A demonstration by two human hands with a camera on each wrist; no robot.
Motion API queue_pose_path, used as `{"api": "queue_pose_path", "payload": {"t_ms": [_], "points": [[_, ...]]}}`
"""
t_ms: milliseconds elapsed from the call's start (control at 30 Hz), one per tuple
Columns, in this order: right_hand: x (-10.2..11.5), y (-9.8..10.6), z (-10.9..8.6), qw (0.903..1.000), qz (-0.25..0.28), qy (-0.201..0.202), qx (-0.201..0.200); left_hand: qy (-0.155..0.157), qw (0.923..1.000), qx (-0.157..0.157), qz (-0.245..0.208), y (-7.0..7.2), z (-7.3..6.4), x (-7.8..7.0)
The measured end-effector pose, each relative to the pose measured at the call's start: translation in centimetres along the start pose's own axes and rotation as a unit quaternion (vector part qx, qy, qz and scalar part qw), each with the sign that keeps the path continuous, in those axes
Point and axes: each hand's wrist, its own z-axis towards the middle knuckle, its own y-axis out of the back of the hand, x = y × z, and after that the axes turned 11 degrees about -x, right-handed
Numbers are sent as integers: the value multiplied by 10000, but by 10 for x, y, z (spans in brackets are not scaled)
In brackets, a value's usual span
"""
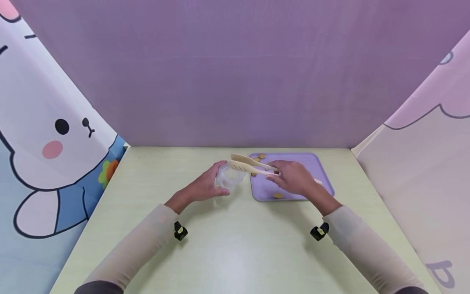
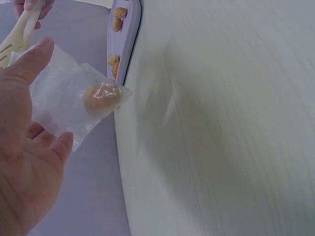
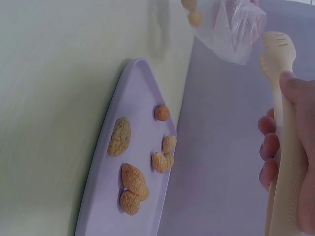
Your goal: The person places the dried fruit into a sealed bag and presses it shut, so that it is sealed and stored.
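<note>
My left hand (image 1: 203, 185) grips a clear plastic bag (image 1: 230, 179) between thumb and fingers, above the table. A round brown pastry (image 2: 101, 100) sits low in the bag in the left wrist view; the right wrist view shows two rounded pieces there. My right hand (image 1: 293, 177) holds cream-coloured tongs (image 1: 244, 166), their tips slightly apart near the bag's mouth, with nothing visible between them. Under the right hand lies a purple tray (image 1: 312, 163) with several small brown pastries, among them a cracked, flatter one (image 3: 119, 136) and a small round one (image 3: 161, 113).
The pale table (image 1: 220, 253) extends in front of both arms. A purple wall panel (image 1: 235, 81) stands at the back edge. Printed cloths hang at the left (image 1: 73, 163) and right (image 1: 422, 171) sides.
</note>
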Motion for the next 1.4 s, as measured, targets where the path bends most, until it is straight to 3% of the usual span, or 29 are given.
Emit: {"api": "queue_pose_path", "payload": {"t_ms": [233,867,1400], "points": [[-9,3,-2,9995,208,-214,117,22,10000,-35,56,2,-1,-1],[-45,-19,-10,9969,-108,-718,299,28,9999,-116,66,2,-2,3],[-68,-42,-19,9951,-338,-738,563,7,9999,-110,125,3,-1,1]]}}
